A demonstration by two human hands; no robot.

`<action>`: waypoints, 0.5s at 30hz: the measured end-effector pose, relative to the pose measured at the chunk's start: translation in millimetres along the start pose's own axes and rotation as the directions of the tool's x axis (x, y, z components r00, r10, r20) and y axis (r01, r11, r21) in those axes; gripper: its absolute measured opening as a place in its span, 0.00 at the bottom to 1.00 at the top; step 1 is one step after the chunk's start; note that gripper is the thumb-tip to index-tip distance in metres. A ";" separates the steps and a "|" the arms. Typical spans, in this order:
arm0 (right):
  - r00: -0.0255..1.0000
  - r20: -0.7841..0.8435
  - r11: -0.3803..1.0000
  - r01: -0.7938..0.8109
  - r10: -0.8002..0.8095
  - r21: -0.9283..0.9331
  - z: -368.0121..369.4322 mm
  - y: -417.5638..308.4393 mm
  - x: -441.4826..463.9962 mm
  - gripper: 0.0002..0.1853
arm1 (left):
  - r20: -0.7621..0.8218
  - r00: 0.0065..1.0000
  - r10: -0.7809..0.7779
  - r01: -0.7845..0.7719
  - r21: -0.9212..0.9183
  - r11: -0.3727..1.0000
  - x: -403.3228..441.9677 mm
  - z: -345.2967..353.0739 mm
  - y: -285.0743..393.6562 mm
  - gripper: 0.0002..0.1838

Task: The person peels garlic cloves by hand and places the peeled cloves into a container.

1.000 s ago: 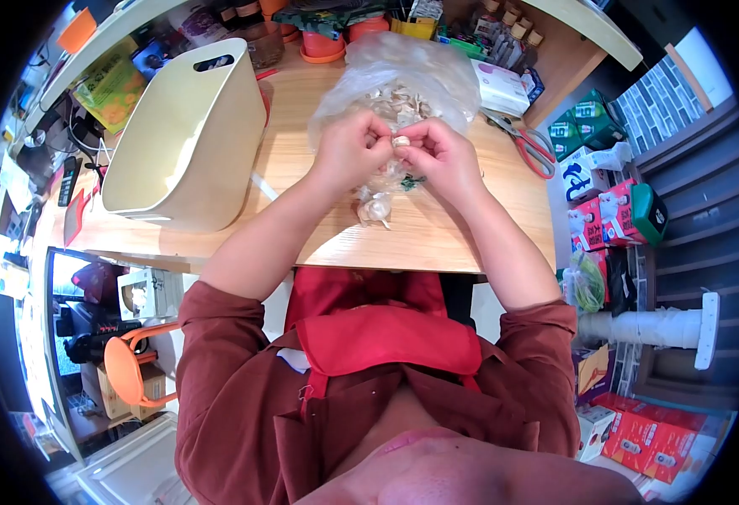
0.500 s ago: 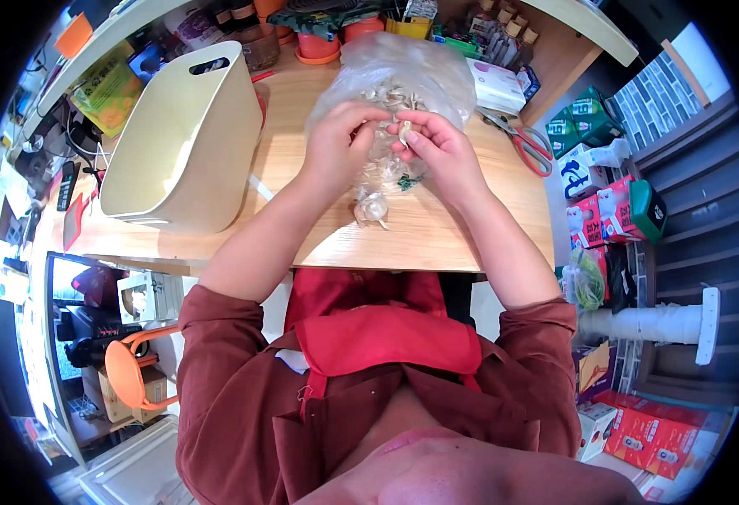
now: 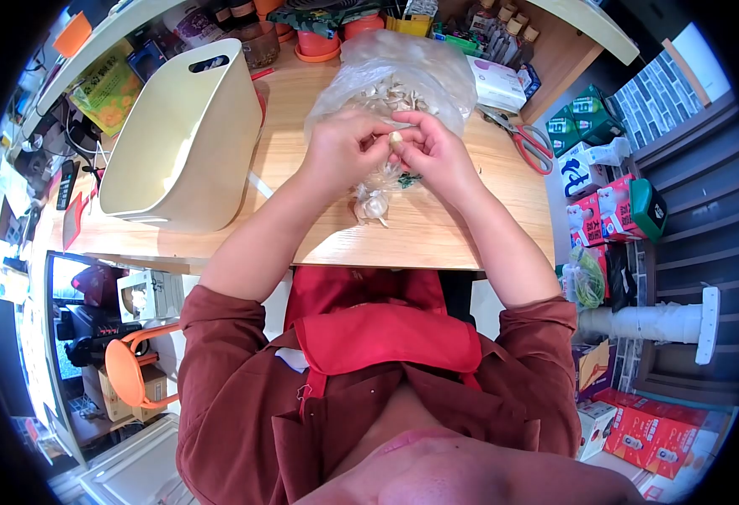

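A pale garlic clove [image 3: 396, 138] is pinched between the fingertips of both hands, above the table. My left hand [image 3: 348, 147] comes at it from the left with its fingers closed. From the other side, my right hand [image 3: 434, 151] grips it between thumb and fingers. Behind the hands, a clear plastic bag [image 3: 412, 63] holds many papery garlic pieces [image 3: 395, 94], partly hidden by my fingers. A garlic bulb [image 3: 372, 205] with loose skin lies on the wood just in front of the hands.
A tall cream bin [image 3: 210, 160] stands on the table [image 3: 437, 236] at left. Red-handled scissors [image 3: 531, 147] lie at right, near a white box [image 3: 496, 84]. Orange-red pots [image 3: 317, 44] and corked bottles [image 3: 513, 34] line the back. An orange chair [image 3: 125, 374] is at lower left.
My hands have come closer together, and the left fingertips now meet the clove held by the right. The clove has shifted slightly left. The bulb and bag stay put.
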State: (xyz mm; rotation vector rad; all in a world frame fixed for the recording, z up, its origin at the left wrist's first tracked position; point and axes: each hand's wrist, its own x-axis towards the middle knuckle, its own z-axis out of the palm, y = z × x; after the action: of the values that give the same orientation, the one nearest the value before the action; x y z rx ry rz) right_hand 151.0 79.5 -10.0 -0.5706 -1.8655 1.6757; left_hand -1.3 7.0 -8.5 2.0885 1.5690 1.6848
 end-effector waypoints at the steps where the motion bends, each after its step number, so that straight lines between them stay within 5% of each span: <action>1: 1.000 -0.003 1.000 0.002 -0.002 -0.002 0.4 1.1 0.3 0.20 | -0.002 1.000 0.012 -0.012 0.014 1.000 -0.2 0.6 -0.5 0.06; 15: 0.998 -0.033 0.998 0.056 -0.055 0.016 3.2 4.0 2.3 0.20 | -0.015 0.988 -0.152 0.151 -0.031 0.988 -4.4 7.9 0.8 0.04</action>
State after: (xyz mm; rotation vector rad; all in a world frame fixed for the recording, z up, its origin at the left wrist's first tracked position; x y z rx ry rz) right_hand 147.0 79.1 -13.8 -0.5313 -1.8260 1.6352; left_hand 5.6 7.7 -14.5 1.8925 1.6500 1.6680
